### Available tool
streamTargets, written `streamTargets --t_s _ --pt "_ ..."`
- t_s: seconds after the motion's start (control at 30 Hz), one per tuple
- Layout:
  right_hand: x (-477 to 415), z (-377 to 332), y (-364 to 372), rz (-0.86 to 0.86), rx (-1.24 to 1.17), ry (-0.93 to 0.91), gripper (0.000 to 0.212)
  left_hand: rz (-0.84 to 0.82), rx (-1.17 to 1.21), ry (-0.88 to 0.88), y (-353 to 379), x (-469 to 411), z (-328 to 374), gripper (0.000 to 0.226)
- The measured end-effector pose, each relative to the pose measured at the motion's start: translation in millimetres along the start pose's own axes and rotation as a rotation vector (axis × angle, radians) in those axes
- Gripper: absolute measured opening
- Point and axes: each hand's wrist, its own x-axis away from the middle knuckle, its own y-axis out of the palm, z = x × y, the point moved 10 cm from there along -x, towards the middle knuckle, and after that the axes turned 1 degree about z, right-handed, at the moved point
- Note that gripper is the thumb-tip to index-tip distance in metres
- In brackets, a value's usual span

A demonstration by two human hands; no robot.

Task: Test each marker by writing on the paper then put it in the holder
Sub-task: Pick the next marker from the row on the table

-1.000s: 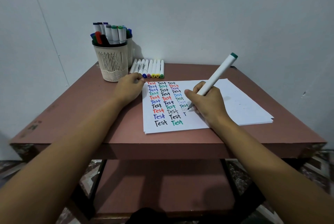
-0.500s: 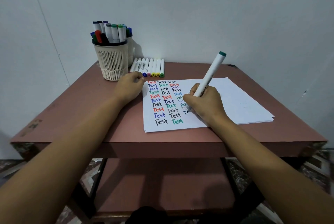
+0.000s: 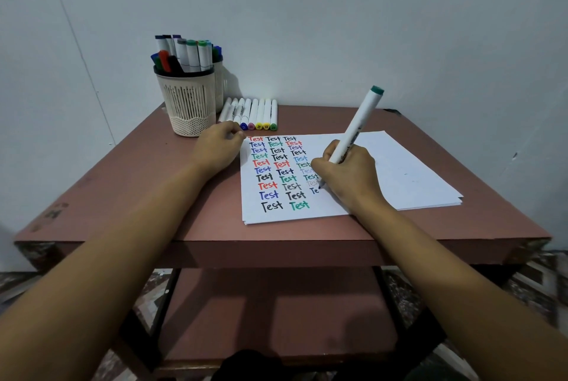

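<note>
My right hand (image 3: 347, 175) grips a white marker with a green end (image 3: 358, 122), its dark tip touching the paper (image 3: 405, 171) beside a fresh "Te" in the third column. The white sheet carries rows of "Test" in red, blue, green and black. My left hand (image 3: 219, 147) rests loosely curled at the paper's top-left corner and holds nothing I can see. A cream mesh holder (image 3: 189, 104) at the back left is filled with several markers. A row of several capped white markers (image 3: 252, 112) lies on the table beside the holder.
The paper is a small stack lying on a reddish-brown table (image 3: 123, 184) set against a pale wall. A second cup stands partly hidden behind the holder. A lower shelf (image 3: 270, 313) shows below the table's front edge.
The marker has tilted more upright and its tip has shifted right. The lone "T" on the paper has become "Te". My left hand has stayed at the paper's corner.
</note>
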Motion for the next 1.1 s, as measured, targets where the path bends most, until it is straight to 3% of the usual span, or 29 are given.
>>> streamTargets --t_s 0.87,1.1 --pt "-2.3 2.9 -0.2 0.003 0.041 0.026 0.027 -0.009 -0.022 0.003 1.3 -0.2 0.0 0.027" --pt "-2.5 4.9 -3.4 0.028 -0.053 0.036 0.027 -0.004 -0.017 -0.001 0.8 0.4 -0.1 0.027"
